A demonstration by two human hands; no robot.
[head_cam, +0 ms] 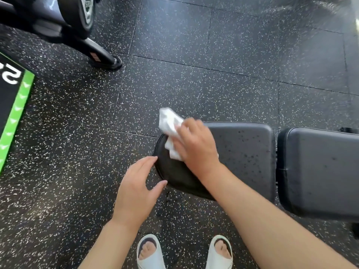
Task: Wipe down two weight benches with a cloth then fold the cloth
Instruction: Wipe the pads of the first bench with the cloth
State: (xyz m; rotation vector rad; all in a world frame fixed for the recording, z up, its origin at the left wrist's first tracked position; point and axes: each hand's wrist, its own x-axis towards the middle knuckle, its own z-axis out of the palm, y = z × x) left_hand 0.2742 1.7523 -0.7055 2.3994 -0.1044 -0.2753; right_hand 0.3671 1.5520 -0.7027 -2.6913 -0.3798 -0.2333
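A dark padded weight bench [246, 152] runs to the right, its seat pad speckled with droplets and a second pad section [318, 171] beyond a gap. My right hand [196, 142] holds a crumpled white cloth [170, 123] and presses it on the rounded left end of the bench [171, 171]. Part of the cloth sticks out past my fingers over the floor. My left hand [136, 189] hovers beside that end, fingers straight, its fingertips at the edge of the pad and holding nothing.
Speckled black rubber floor tiles [213, 55] surround the bench. A machine's dark frame and foot [108, 59] with a weight plate [83, 14] stand at the top left. A green-edged black mat [17, 105] lies at the left. My feet in white slides [149, 251] are below.
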